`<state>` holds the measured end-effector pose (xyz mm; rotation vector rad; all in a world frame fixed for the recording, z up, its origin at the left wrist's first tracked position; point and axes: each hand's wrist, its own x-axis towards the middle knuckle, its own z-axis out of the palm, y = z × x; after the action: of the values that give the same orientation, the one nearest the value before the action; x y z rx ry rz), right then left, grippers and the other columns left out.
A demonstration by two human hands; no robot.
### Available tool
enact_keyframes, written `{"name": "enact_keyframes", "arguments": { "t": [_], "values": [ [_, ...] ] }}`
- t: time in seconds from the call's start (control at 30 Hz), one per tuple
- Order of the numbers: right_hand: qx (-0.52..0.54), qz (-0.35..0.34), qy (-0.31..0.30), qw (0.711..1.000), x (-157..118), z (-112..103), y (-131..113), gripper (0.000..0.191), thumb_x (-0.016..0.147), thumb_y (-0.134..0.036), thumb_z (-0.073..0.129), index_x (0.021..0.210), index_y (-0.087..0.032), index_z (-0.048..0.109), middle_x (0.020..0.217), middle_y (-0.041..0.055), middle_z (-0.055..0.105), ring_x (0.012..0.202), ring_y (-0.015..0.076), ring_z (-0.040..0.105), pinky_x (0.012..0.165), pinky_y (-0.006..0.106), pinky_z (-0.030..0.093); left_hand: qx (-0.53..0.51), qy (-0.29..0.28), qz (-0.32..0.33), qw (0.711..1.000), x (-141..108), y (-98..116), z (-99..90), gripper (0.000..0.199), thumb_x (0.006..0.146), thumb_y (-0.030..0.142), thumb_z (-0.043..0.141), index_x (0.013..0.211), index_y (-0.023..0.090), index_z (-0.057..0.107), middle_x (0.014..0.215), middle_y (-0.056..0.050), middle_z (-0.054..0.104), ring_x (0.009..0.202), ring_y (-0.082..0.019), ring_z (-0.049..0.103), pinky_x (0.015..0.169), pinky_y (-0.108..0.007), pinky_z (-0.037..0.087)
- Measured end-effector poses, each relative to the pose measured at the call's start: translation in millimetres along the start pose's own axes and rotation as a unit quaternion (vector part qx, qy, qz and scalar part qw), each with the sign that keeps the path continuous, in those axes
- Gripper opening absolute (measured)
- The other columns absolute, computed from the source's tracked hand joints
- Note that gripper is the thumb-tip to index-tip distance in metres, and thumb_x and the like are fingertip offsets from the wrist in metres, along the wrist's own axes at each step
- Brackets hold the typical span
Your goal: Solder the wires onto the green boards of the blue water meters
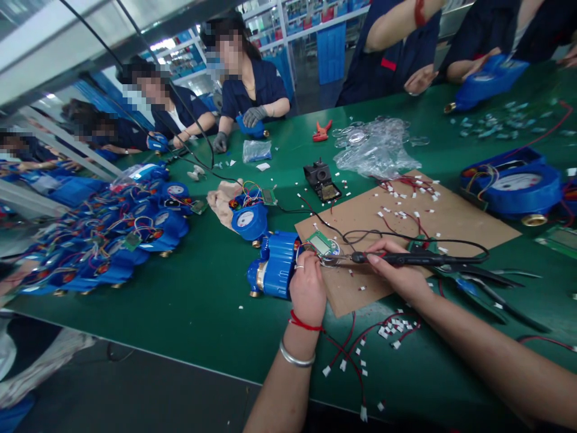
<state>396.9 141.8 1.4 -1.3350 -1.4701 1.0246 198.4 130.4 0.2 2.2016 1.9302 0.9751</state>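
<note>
My left hand (308,284) is closed at the lower edge of a small green circuit board with a display (321,243), its fingertips pinched there. Just left of that hand a blue water meter (278,264) lies on its side, wires running toward the board. In my right hand (399,270) is a black soldering iron (406,258), gripped like a pen. The iron's metal tip points left and meets the area at the board's lower edge; exact contact is too small to tell. Brown cardboard (369,282) lies under the work.
Several blue meters (148,222) crowd the left. A soldering iron stand (321,180), red pliers (321,131) and a plastic bag (378,147) lie beyond. Wires with white connectors (396,328) are scattered nearby. Another meter (514,183) stands at right. Co-workers sit across the green table (202,325).
</note>
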Motion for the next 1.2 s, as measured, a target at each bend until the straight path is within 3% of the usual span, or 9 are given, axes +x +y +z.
{"name": "enact_keyframes", "arguments": {
  "t": [0.5, 0.73, 0.9, 1.2],
  "values": [
    [0.013, 0.020, -0.001, 1.000, 3, 0, 4, 0.019, 0.083, -0.040, 0.056, 0.085, -0.021, 0.056, 0.062, -0.0026, 0.053, 0.055, 0.0124, 0.048, 0.051, 0.023, 0.035, 0.006, -0.010, -0.005, 1.000, -2, -1, 2.0, 0.013, 0.092, 0.014, 0.040, 0.092, 0.016, 0.053, 0.111, -0.010, 0.059, 0.094, -0.017, 0.060, 0.077, -0.027, 0.049],
    [0.080, 0.040, -0.008, 0.996, 5, 1, 6, 0.020, 0.083, -0.040, 0.056, 0.085, -0.020, 0.055, 0.057, -0.0043, 0.050, 0.050, 0.0098, 0.042, 0.047, 0.021, 0.030, 0.001, -0.014, -0.005, 1.000, -2, 0, -0.1, 0.012, 0.092, 0.013, 0.040, 0.095, 0.016, 0.051, 0.112, -0.010, 0.058, 0.098, -0.018, 0.059, 0.079, -0.028, 0.049],
    [0.147, 0.047, 0.032, 0.987, 5, 4, 11, 0.023, 0.082, -0.043, 0.055, 0.086, -0.020, 0.054, 0.053, -0.0048, 0.047, 0.044, 0.0098, 0.039, 0.041, 0.021, 0.027, -0.001, -0.030, -0.031, 0.999, -2, 6, -1.6, 0.010, 0.088, 0.011, 0.043, 0.095, 0.016, 0.049, 0.117, -0.012, 0.054, 0.100, -0.019, 0.058, 0.080, -0.030, 0.049],
    [0.118, 0.041, 0.005, 0.992, 2, 1, 12, 0.020, 0.084, -0.040, 0.056, 0.086, -0.020, 0.055, 0.056, -0.0034, 0.049, 0.048, 0.0096, 0.040, 0.044, 0.022, 0.028, -0.046, -0.006, -0.030, 0.998, -3, 1, 5.3, 0.011, 0.089, 0.011, 0.042, 0.094, 0.017, 0.051, 0.115, -0.012, 0.054, 0.101, -0.021, 0.057, 0.085, -0.035, 0.048]
  ]
}}
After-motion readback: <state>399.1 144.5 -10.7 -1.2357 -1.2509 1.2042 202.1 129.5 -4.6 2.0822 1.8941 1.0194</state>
